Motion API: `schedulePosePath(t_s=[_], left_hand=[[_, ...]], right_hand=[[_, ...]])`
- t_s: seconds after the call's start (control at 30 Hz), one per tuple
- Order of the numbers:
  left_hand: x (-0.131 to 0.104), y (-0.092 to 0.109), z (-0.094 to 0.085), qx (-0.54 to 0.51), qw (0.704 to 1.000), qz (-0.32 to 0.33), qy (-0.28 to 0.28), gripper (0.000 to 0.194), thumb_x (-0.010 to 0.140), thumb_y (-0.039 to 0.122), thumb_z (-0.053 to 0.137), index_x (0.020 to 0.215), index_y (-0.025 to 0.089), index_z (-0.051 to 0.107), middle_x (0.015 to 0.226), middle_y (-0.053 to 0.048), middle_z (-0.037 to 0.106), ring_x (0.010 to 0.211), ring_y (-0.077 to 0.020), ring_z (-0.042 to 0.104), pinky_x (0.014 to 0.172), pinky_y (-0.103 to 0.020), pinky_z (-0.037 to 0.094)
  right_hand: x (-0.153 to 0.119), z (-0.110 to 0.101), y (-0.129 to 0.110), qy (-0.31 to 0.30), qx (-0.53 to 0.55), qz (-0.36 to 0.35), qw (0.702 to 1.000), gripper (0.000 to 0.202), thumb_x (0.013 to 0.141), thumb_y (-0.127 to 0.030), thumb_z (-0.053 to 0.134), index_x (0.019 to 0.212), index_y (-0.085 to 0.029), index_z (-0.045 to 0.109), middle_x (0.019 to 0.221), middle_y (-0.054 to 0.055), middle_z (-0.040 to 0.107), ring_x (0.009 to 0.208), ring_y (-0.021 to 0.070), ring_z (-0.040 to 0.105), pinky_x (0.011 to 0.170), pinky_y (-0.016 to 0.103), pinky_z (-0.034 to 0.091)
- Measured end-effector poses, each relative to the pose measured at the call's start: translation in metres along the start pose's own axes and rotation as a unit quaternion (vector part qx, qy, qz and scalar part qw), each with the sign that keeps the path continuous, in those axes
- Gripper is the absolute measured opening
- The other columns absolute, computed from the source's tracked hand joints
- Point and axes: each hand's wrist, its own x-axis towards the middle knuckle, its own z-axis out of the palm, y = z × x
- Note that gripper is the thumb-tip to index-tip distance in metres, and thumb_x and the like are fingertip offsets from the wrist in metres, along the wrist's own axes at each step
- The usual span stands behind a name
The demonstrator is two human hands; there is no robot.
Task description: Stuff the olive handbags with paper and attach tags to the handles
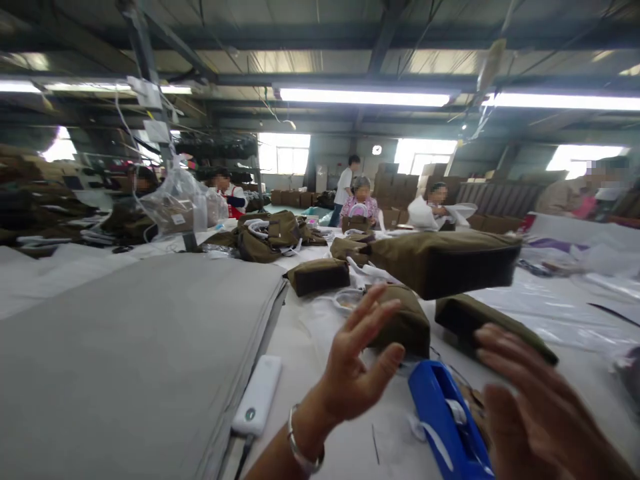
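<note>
My left hand (353,363), with a silver bangle on its wrist, is raised over the table with fingers apart and nothing in it. Beyond its fingertips is an olive bag with a dark base (403,320). My right hand (537,407) is partly blurred, its fingers stretched out and holding nothing. Between my hands lies a blue tape dispenser (445,420). A larger olive bag (450,260) shows above the nearer bags; whether it rests on them I cannot tell. Another olive bag (493,327) lies just past my right fingertips.
Grey sheets (135,347) are stacked at the left. A white power bank (257,393) with a cable lies beside them. More olive bags (270,233) are heaped farther back. Clear plastic (565,313) covers the right side. Several people work across the table.
</note>
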Motion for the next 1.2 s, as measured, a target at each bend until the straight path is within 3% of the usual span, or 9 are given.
schedulePosePath(t_s=[0.1,0.2,0.33,0.47,0.6,0.73,0.8,0.97,1.2], left_hand=[[-0.025,-0.018,-0.01,0.007,0.999,-0.043,0.0,0.03,0.097,0.025,0.06,0.125,0.022,0.071,0.143,-0.01,0.063,0.134,-0.0255,0.058,0.115,-0.041,0.046],[-0.043,-0.05,-0.039,0.044,0.984,-0.156,0.069,0.026,0.095,0.026,0.06,0.117,0.022,0.075,0.131,-0.008,0.071,0.126,-0.0239,0.064,0.109,-0.039,0.051],[-0.045,-0.101,-0.098,0.08,0.953,-0.247,0.157,0.03,0.091,0.028,0.061,0.116,0.02,0.076,0.129,-0.008,0.073,0.126,-0.025,0.064,0.105,-0.037,0.053],[-0.03,-0.163,-0.164,0.105,0.921,-0.303,0.223,0.03,0.092,0.029,0.062,0.116,0.015,0.075,0.122,-0.012,0.075,0.119,-0.0268,0.067,0.105,-0.04,0.052],[-0.008,-0.241,-0.224,0.118,0.894,-0.349,0.255,0.026,0.097,0.03,0.063,0.114,0.013,0.07,0.113,-0.011,0.075,0.106,-0.0237,0.07,0.096,-0.045,0.056],[0.003,-0.316,-0.265,0.123,0.88,-0.388,0.245,0.024,0.096,0.035,0.066,0.108,0.013,0.069,0.108,-0.007,0.073,0.097,-0.0208,0.071,0.089,-0.043,0.058],[0.0,-0.339,-0.276,0.12,0.875,-0.402,0.242,0.025,0.096,0.034,0.066,0.108,0.013,0.069,0.106,-0.008,0.073,0.096,-0.0211,0.071,0.087,-0.041,0.059],[-0.015,-0.346,-0.288,0.077,0.879,-0.418,0.217,0.031,0.086,0.036,0.062,0.104,0.015,0.077,0.101,-0.011,0.079,0.091,-0.0236,0.074,0.081,-0.033,0.059],[-0.017,-0.333,-0.296,0.041,0.862,-0.451,0.227,0.036,0.085,0.041,0.059,0.102,0.016,0.078,0.097,-0.01,0.08,0.088,-0.0243,0.076,0.079,-0.035,0.062]], right_hand=[[-0.035,0.015,0.018,-0.152,0.006,-0.019,0.988,0.031,0.089,-0.018,0.068,0.114,-0.035,0.075,0.114,-0.001,0.077,0.102,0.0235,0.075,0.092,0.035,0.061],[-0.065,0.046,0.039,-0.252,0.045,0.087,0.963,0.019,0.094,-0.031,0.063,0.106,-0.031,0.078,0.11,0.003,0.079,0.098,0.0251,0.077,0.087,0.035,0.064],[-0.085,0.095,0.05,-0.382,0.135,0.187,0.895,0.024,0.096,-0.039,0.059,0.103,-0.029,0.08,0.111,0.007,0.079,0.105,0.027,0.075,0.085,0.035,0.065],[-0.078,0.15,0.063,-0.462,0.212,0.2,0.837,0.025,0.097,-0.037,0.058,0.11,-0.029,0.079,0.119,0.008,0.076,0.11,0.0258,0.072,0.088,0.035,0.063],[-0.042,0.237,0.093,-0.476,0.255,0.212,0.814,0.032,0.095,-0.041,0.061,0.118,-0.024,0.076,0.118,0.01,0.075,0.103,0.0261,0.073,0.084,0.038,0.063],[0.003,0.36,0.123,-0.418,0.307,0.329,0.789,0.045,0.084,-0.045,0.071,0.117,-0.015,0.075,0.113,0.013,0.076,0.094,0.0283,0.075,0.079,0.042,0.065],[0.019,0.424,0.135,-0.397,0.31,0.356,0.787,0.049,0.087,-0.043,0.069,0.127,-0.014,0.069,0.118,0.013,0.074,0.1,0.0264,0.074,0.087,0.041,0.063],[0.032,0.557,0.173,-0.382,0.289,0.459,0.748,0.049,0.102,-0.041,0.05,0.14,-0.012,0.057,0.138,0.017,0.063,0.119,0.0226,0.067,0.098,0.035,0.059],[0.021,0.666,0.238,-0.37,0.215,0.597,0.678,0.041,0.101,-0.044,0.058,0.132,-0.016,0.059,0.128,0.012,0.065,0.107,0.0241,0.068,0.09,0.045,0.059]])
